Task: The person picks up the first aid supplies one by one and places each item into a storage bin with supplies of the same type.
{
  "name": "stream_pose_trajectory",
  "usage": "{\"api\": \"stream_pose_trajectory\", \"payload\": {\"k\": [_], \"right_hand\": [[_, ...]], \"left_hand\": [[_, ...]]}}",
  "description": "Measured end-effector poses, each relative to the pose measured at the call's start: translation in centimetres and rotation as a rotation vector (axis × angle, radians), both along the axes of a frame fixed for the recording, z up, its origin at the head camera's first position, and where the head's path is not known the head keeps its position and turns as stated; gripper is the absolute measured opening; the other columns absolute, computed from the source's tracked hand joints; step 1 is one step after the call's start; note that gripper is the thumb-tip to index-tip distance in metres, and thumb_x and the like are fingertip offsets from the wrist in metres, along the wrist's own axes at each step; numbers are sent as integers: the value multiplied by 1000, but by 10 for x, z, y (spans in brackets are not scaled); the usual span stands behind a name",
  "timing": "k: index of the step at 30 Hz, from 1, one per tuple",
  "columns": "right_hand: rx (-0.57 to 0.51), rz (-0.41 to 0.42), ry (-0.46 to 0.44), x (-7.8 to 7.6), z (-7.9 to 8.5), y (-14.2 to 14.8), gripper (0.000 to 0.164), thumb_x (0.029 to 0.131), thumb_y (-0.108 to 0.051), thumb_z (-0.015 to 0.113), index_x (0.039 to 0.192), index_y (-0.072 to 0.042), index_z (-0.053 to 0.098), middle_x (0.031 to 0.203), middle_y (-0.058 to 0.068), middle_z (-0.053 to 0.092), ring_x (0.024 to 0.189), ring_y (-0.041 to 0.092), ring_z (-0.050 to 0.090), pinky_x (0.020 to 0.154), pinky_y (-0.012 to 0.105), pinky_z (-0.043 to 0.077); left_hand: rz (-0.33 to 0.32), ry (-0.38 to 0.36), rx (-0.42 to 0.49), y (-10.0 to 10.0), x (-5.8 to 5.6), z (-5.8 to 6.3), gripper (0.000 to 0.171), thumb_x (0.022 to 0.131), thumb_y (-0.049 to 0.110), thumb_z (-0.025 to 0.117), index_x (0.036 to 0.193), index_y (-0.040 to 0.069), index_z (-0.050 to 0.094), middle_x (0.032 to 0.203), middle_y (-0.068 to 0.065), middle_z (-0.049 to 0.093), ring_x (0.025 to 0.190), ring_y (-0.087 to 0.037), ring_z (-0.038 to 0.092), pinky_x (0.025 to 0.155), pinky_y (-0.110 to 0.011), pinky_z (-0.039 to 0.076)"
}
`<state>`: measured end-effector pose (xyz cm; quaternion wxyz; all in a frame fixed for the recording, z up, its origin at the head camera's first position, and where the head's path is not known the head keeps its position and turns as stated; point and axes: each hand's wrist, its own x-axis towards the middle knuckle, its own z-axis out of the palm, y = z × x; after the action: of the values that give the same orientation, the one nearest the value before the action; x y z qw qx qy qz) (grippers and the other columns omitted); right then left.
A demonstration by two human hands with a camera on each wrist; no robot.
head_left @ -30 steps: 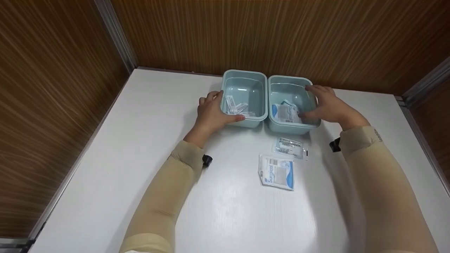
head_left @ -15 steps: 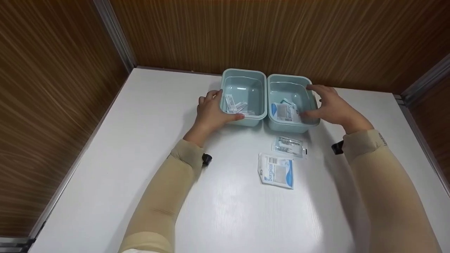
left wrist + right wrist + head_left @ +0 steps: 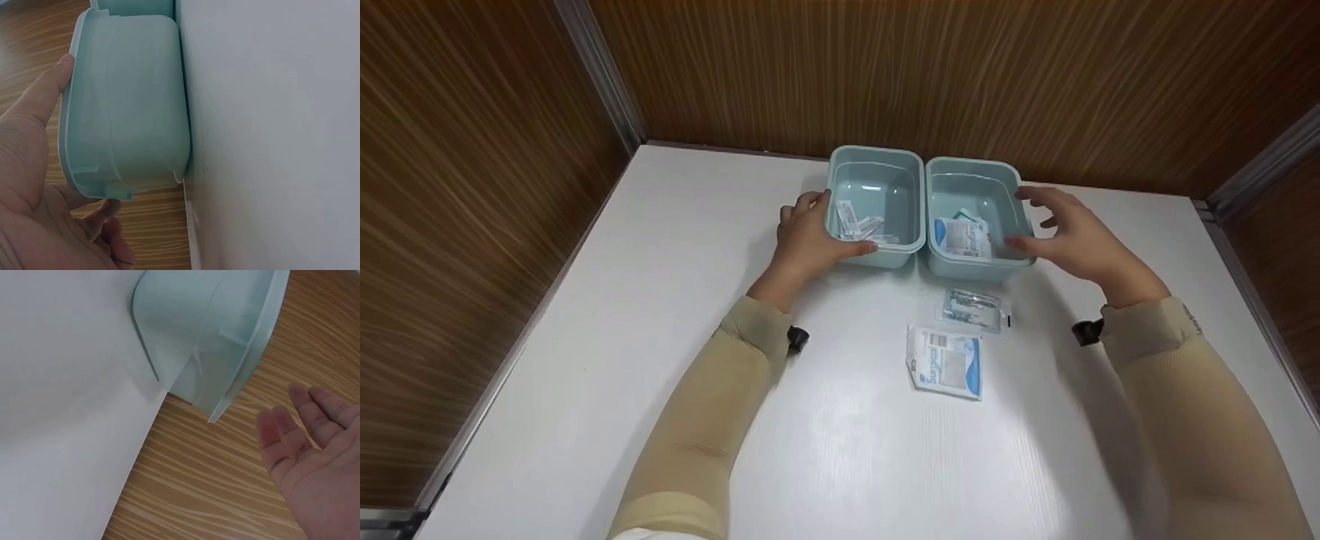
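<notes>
Two pale blue-green plastic bins, a left bin (image 3: 885, 259) and a right bin (image 3: 975, 270), stand side by side at the table's back. My left hand (image 3: 808, 244) grips the left bin's near left corner, thumb on the front rim and fingers along the left side. In the left wrist view, the thumb (image 3: 56, 79) lies against the rim. Small white packets (image 3: 847, 217) lie inside that bin. Beside the right bin's right rim is my right hand (image 3: 1080, 236), fingers spread. The right wrist view shows those fingers (image 3: 281, 433) apart from the rim. A "Surgical" packet (image 3: 964, 238) lies in the right bin.
In front of the bins, a clear-and-white packet (image 3: 973, 310) and a larger blue-and-white "Surgical" packet (image 3: 945, 361) lie on the white table (image 3: 847, 465). A wood-grain panel (image 3: 885, 75) rises behind the bins, with another panel (image 3: 472, 225) on the left.
My right hand has drawn back a little to the right, away from the right bin's rim. The left hand keeps its place on the left bin. The packets have not moved on the table.
</notes>
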<state>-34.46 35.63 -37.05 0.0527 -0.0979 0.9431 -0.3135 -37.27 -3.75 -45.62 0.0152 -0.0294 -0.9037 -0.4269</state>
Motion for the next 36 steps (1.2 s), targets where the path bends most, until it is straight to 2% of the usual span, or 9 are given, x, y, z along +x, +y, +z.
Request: {"api": "stream_pose_trajectory", "payload": {"k": [5,9,16,18,23,28,32,36], "right_hand": [[-39,40,59,20,3,-4,82,100,-32,84,171,-16,47,175,18,45,153,43,47,119,69,45],[-71,71,103,36,4,-11,81,97,-25,86,169,-15,50,174,15,48,154,39,47,118,57,45],[-97,155,156,58,6,-22,84,93,-20,90,168,-20,52,174,11,50,156,36,47,112,21,41],[-107,182,178,64,5,-24,84,93,-19,91,167,-20,53,173,10,51,155,35,47,111,16,39],[-126,242,209,82,-1,-29,87,91,-17,92,168,-21,52,173,8,52,153,25,46,113,14,38],[-139,283,214,99,-9,-33,93,88,-14,94,170,-24,50,173,5,53,153,15,45,115,12,40],[-142,299,223,109,-16,-36,95,87,-13,97,170,-21,50,173,5,53,151,16,47,115,12,41],[-107,297,194,116,-24,-38,100,87,-19,99,172,-19,47,175,5,50,155,22,45,115,8,37]], "left_hand": [[-5,-3,7,1,0,0,125,76,62,103,176,23,41,175,-4,42,147,-28,36,125,-51,42],[-4,-2,8,-1,-1,1,124,76,62,103,176,21,42,175,-4,43,147,-29,37,124,-51,43],[11,-3,14,-7,-2,-1,122,76,61,103,175,21,43,175,-4,43,146,-29,38,123,-51,44],[8,6,5,-8,-3,-2,122,76,61,103,175,20,43,175,-5,43,146,-30,38,124,-51,43],[-5,10,-29,-9,-3,-3,124,76,65,101,176,21,42,176,-6,42,146,-32,39,125,-51,42],[-5,10,-9,-9,-3,-1,123,76,63,102,176,21,42,176,-6,42,146,-32,38,125,-51,42],[-1,13,1,-9,-4,0,123,76,62,103,175,22,42,175,-5,42,145,-31,38,124,-51,42],[2,5,-14,-10,-4,-2,124,76,64,102,176,22,41,175,-6,42,146,-31,39,123,-50,43]]}}
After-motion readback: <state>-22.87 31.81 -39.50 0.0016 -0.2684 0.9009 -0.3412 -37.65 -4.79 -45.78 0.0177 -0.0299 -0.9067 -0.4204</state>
